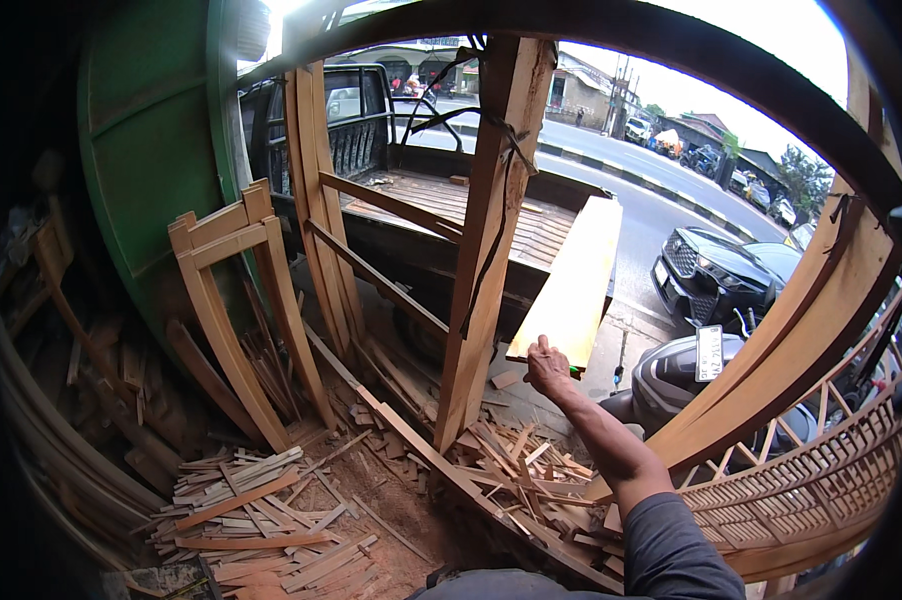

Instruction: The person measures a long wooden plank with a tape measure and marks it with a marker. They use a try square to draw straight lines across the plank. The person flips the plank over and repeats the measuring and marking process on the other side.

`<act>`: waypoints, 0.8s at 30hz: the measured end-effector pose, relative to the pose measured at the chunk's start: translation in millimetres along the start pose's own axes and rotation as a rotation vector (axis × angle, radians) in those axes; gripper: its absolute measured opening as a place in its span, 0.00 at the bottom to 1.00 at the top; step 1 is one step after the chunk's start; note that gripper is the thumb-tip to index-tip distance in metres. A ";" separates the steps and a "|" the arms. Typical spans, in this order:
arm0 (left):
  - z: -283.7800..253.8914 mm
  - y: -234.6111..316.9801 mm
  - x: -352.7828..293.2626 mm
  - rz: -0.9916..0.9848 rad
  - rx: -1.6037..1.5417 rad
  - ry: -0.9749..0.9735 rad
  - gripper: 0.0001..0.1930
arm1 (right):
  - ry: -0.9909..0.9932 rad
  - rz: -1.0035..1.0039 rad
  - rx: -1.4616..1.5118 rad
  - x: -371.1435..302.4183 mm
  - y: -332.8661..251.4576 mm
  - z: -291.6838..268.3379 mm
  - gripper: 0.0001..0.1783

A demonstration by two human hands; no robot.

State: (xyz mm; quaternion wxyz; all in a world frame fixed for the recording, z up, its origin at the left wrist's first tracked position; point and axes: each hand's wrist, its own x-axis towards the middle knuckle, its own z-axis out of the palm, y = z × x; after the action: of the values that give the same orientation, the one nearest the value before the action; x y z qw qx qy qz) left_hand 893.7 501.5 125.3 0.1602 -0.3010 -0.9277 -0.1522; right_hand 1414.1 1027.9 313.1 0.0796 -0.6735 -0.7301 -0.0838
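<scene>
My right arm reaches forward from the lower right, and my right hand (548,368) is closed on the near end of a wide, pale wooden board (574,275). Sunlight washes out much of the board's face. Its far end reaches over the side of a pickup truck bed (441,205); whether it rests there I cannot tell. Something small and bright green shows beside my fingers. My left hand is out of the picture.
A thick wooden post (493,230) stands left of the board. Scrap wood strips (261,520) cover the sawdust-strewn ground. A wooden frame (226,235) leans by a green metal door (151,150). A scooter (671,375) and dark car (721,270) stand at right.
</scene>
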 end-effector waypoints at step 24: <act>7.2 59.3 16.9 -0.027 -0.475 -0.179 0.30 | -0.022 -0.266 -0.017 -185.2 -1.4 -49.4 0.06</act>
State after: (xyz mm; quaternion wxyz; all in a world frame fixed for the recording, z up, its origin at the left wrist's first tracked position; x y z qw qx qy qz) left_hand 915.2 558.6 136.5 0.0002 -0.3302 -0.8803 -0.3408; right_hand 1427.7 836.8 318.7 0.0541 -0.5724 -0.8129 -0.0926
